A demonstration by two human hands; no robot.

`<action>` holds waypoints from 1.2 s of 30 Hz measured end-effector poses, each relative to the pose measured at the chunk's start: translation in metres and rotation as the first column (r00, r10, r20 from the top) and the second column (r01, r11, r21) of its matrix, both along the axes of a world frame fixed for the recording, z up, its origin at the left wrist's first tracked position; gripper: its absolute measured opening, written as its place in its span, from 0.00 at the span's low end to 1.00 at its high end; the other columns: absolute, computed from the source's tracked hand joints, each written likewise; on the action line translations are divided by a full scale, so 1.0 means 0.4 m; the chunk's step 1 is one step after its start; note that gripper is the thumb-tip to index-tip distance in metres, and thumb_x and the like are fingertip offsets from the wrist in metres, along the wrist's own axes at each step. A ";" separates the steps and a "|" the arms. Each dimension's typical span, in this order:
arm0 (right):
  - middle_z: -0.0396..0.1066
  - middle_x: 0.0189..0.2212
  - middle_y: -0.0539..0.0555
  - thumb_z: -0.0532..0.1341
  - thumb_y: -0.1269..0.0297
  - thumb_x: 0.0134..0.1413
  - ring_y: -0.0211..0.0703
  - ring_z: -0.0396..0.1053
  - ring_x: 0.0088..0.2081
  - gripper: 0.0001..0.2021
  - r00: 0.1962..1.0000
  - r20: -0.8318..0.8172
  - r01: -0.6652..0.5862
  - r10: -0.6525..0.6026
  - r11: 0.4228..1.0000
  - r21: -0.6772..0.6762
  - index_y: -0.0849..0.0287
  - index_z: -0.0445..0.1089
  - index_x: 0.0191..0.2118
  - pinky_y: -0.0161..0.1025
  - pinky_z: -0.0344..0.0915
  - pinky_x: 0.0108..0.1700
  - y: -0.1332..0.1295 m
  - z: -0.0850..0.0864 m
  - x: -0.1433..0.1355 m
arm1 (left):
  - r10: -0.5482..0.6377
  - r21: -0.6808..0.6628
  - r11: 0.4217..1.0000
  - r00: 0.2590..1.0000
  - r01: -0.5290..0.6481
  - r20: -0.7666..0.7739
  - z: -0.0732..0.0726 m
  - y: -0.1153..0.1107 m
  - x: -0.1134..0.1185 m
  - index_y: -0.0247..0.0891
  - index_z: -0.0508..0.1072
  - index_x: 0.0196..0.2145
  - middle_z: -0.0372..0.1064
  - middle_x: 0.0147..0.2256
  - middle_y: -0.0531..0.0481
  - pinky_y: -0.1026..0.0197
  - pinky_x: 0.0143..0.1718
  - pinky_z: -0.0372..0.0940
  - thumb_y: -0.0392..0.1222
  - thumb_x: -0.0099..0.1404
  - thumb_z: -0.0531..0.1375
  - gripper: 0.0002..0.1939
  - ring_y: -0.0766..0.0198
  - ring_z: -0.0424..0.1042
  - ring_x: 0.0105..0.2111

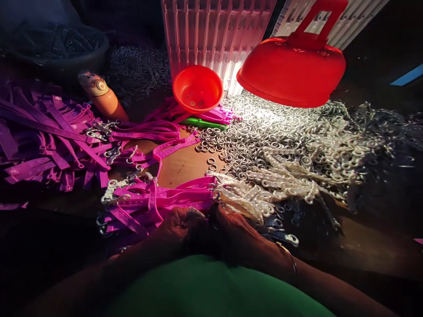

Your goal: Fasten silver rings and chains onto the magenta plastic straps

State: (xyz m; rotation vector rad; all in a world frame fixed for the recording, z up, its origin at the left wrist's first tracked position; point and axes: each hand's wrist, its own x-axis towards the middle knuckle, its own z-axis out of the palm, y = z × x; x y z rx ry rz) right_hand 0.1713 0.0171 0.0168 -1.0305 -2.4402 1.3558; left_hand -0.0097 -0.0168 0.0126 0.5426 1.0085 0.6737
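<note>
Close to my body, my left hand (181, 223) is closed with its fingers curled inward, beside a bundle of pink straps (185, 198). My right hand (229, 222) meets it, thumb and fingers pinched together in shadow. What either hand grips is too dark to make out. The strap ends reach up to my right fingertips. Just beyond that hand lie whitish braided pieces with ring ends (277, 180). Metal hooks (115, 191) are attached at the left end of the strap bundle.
A large heap of metal rings (297, 132) covers the right side under a red lamp (294, 72). A red bowl (198, 90), a green tool (205, 123) and an orange bottle (104, 97) stand or lie behind. Purple straps (49, 136) pile up at left; a dark tub (59, 48) is behind.
</note>
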 end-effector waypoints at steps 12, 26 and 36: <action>0.65 0.26 0.53 0.52 0.73 0.50 0.38 0.59 0.28 0.05 0.998 0.055 0.004 -0.004 1.000 0.002 0.59 0.60 0.34 0.34 0.55 0.30 -0.029 -0.054 0.013 | 0.058 0.017 0.998 0.998 -0.058 0.038 -0.025 -0.037 0.024 0.32 0.71 0.27 0.70 0.23 0.49 0.63 0.28 0.65 0.48 0.53 0.64 0.14 0.64 0.69 0.25; 0.67 0.31 0.59 0.51 0.78 0.46 0.40 0.61 0.29 0.13 0.937 0.298 -0.162 0.183 0.982 -0.092 0.66 0.59 0.41 0.36 0.56 0.31 -0.012 0.029 -0.018 | -0.055 0.083 0.995 0.997 0.050 0.055 -0.051 -0.015 0.009 0.33 0.67 0.21 0.62 0.19 0.53 0.67 0.20 0.56 0.43 0.50 0.65 0.13 0.69 0.61 0.20; 0.63 0.31 0.54 0.49 0.76 0.53 0.38 0.56 0.29 0.10 0.926 0.312 -0.275 0.213 0.947 0.169 0.62 0.59 0.42 0.35 0.50 0.32 0.001 0.002 0.016 | -0.100 0.097 0.991 0.993 0.093 0.065 0.001 -0.006 0.000 0.31 0.74 0.29 0.68 0.23 0.51 0.65 0.27 0.62 0.43 0.58 0.60 0.10 0.67 0.67 0.25</action>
